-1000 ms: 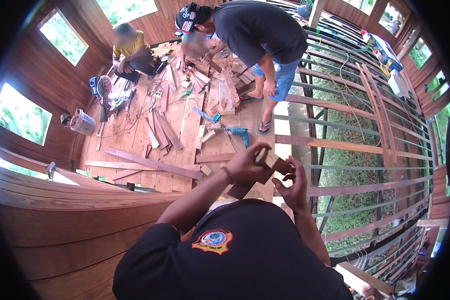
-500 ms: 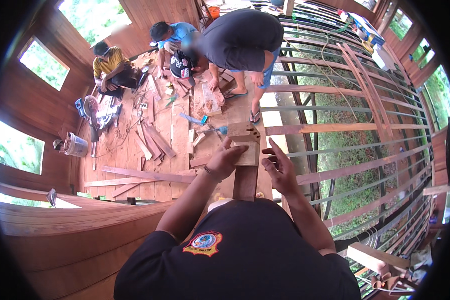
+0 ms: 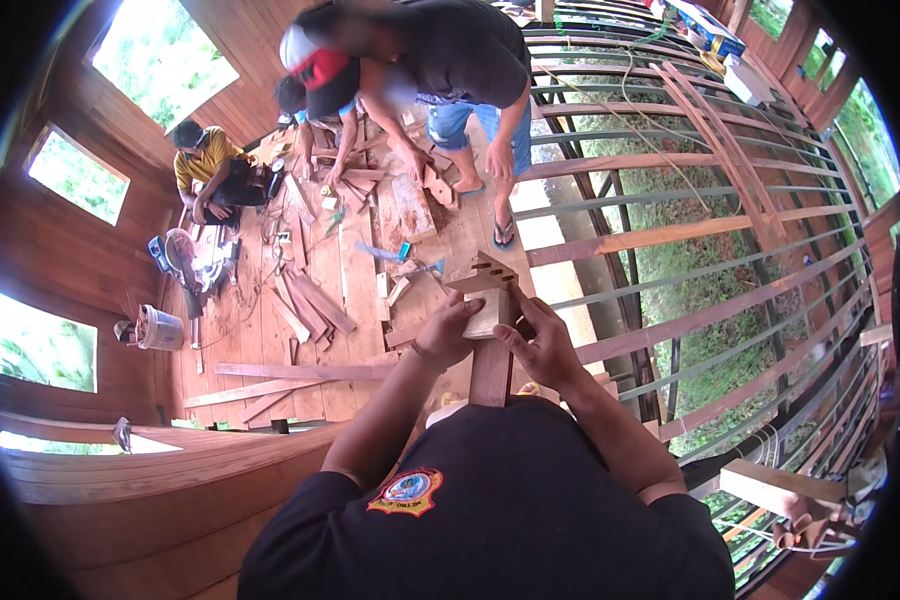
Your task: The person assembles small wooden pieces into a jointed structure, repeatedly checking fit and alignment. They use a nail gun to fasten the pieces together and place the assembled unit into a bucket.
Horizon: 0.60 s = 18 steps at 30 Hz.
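Note:
Upright in front of my chest stands a wooden post (image 3: 491, 374), reddish brown. At its upper end are a pale wooden block (image 3: 487, 312) and, above that, a head piece with dark slots (image 3: 488, 272); whether these are one piece I cannot tell. My left hand (image 3: 444, 332) grips the pale block from the left, thumb across its near face. From the right, my right hand (image 3: 550, 348) closes on the same block, its thumb on the near face and its fingers along the side, partly hidden.
Bare floor joists (image 3: 690, 235) with gaps over greenery span the right side. Offcuts (image 3: 310, 300) litter the planked floor ahead left. A person in a dark shirt (image 3: 470, 50) bends over work ahead; others crouch beyond. A mitre saw (image 3: 195, 258) and white bucket (image 3: 160, 328) stand left.
My right hand has moved in from the right and taken hold of the block. The slotted head has tilted. The dark-shirted person has shifted left, and my view has shifted slightly.

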Motion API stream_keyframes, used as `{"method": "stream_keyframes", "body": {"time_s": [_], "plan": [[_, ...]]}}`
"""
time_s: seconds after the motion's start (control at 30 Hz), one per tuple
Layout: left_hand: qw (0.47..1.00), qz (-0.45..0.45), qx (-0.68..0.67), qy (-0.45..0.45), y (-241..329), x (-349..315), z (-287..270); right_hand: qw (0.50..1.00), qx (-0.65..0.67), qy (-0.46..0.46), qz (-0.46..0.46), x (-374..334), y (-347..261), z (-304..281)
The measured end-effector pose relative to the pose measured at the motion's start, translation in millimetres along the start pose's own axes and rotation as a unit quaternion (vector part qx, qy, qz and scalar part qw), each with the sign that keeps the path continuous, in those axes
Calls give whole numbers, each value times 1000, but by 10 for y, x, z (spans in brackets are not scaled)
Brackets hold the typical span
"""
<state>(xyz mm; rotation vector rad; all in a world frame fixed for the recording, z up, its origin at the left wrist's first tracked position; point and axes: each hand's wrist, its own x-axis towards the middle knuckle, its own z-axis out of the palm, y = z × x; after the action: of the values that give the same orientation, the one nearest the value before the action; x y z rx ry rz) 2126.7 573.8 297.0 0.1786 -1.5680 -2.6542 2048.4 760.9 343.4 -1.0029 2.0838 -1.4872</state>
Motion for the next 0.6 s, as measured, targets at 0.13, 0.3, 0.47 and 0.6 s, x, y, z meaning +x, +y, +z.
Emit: {"method": "stream_keyframes", "body": {"time_s": [0.13, 0.3, 0.47, 0.6], "plan": [[974, -49, -219, 14, -56, 37, -41, 986, 163, -11, 24, 0, 147, -20], [998, 11, -63, 10, 197, 52, -191, 968, 232, 17, 99, -110, 464, -219], [918, 176, 355, 0, 566, -119, -19, 989, 112, -21, 90, -278, 538, -329], [808, 242, 538, 11, 671, -113, 86, 973, 206, -35, 100, -190, 468, -332]]}}
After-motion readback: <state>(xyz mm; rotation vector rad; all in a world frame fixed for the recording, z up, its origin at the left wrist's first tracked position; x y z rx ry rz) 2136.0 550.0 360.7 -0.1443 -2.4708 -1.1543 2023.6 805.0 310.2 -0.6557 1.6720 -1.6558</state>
